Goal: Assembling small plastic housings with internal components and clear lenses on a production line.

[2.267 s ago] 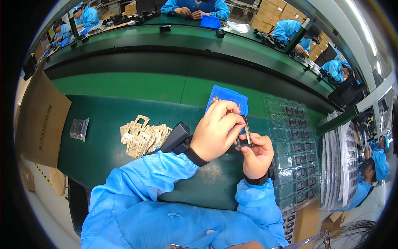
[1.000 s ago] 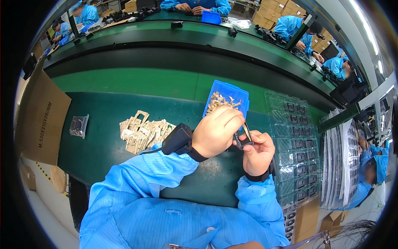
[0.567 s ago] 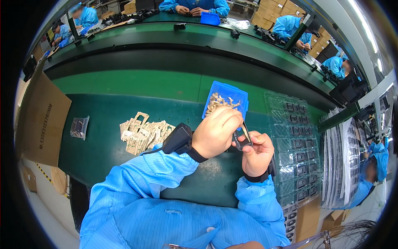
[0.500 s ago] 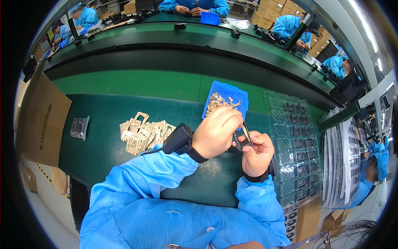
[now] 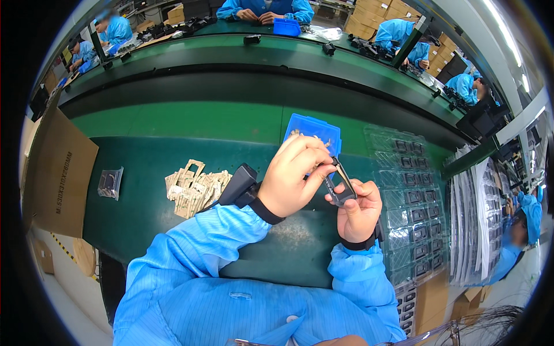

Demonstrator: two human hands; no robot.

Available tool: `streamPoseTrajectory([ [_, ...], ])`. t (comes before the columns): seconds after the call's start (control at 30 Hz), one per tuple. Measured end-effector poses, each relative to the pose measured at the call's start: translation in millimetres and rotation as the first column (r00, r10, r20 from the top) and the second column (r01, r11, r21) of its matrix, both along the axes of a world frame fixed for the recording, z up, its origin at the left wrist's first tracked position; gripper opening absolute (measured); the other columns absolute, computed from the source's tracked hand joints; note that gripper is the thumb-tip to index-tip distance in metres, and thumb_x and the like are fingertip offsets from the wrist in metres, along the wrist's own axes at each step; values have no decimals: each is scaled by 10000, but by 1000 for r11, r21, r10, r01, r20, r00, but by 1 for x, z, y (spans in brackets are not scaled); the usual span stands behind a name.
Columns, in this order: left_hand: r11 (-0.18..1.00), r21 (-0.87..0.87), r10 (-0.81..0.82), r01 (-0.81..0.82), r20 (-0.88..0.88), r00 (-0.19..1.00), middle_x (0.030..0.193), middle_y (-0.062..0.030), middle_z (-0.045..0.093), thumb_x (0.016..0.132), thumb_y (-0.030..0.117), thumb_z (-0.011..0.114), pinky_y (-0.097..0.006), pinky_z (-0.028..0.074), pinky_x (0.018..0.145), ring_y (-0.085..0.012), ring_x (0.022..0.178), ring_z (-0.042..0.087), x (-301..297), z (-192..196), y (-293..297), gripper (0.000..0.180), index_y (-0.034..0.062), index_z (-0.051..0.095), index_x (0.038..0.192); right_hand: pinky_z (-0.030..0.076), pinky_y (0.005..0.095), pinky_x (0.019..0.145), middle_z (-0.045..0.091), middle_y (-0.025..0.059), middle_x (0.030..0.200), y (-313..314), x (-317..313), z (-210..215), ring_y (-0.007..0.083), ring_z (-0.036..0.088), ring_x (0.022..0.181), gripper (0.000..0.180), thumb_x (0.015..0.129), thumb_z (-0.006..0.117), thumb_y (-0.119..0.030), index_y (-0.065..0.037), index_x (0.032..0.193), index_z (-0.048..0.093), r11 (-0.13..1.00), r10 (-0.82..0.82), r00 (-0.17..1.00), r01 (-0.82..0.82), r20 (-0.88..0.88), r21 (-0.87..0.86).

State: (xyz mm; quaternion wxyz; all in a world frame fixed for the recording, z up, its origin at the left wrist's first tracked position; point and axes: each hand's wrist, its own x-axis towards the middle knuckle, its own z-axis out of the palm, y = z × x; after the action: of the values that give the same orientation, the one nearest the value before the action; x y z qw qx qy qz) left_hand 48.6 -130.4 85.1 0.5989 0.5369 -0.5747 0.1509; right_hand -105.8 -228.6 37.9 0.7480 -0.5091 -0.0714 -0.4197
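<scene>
My right hand grips a small black rectangular plastic frame by its lower end, thumb in front and fingers behind. The frame is tilted, and a tan strip shows along its inner side. My left hand is closed in a pinch at the frame's upper end; whatever lies between thumb and forefinger is too small to make out. Just beyond that hand stands a blue plastic bin of curled tan pieces, partly hidden by my fingers. Left of my left wrist lies a loose pile of tan rectangular cut-outs.
Clear plastic trays with black frames run along the right, beside upright stacked trays. A cardboard box borders the left side, near a small clear bag. Across the green bench, several co-workers in blue sit working.
My left hand has shifted slightly left and up, its pinch now at the frame's upper end. More of the frame's inside shows. My right hand keeps its hold.
</scene>
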Motion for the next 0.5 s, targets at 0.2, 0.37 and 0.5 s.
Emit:
streamPoseTrajectory([
  [0.2, 998, 63, 18, -18, 6, 1000, 1037, -88, 554, 746, 50, 802, -362, 491, 803, -265, 972, 563, -7, 3, 7, 165, 68, 688, 863, 622, 425, 816, 648, 185, 1035, 7, -3, 7, 250, 676, 957, 203, 916, 659, 12, -30, 1071, 535, 996, -86, 996, 85, -17, -37],
  [0.37, 998, 69, 15, -12, -54, 998, 1044, -97, 542, 738, 52, 811, -354, 492, 814, -257, 980, 560, -16, 2, 6, 182, 73, 694, 876, 609, 371, 801, 650, 191, 1024, 11, -3, 10, 224, 677, 922, 181, 926, 607, 56, -24, 1055, 510, 971, -192, 981, 193, 17, -142],
  [0.5, 996, 94, 20, -11, -96, 995, 1061, -98, 523, 735, 44, 818, -348, 498, 817, -244, 982, 561, -17, -2, 3, 190, 66, 700, 883, 598, 348, 789, 658, 192, 1006, 16, -1, 11, 211, 683, 892, 197, 913, 596, 100, -27, 1016, 488, 938, -302, 952, 290, -39, -192],
])
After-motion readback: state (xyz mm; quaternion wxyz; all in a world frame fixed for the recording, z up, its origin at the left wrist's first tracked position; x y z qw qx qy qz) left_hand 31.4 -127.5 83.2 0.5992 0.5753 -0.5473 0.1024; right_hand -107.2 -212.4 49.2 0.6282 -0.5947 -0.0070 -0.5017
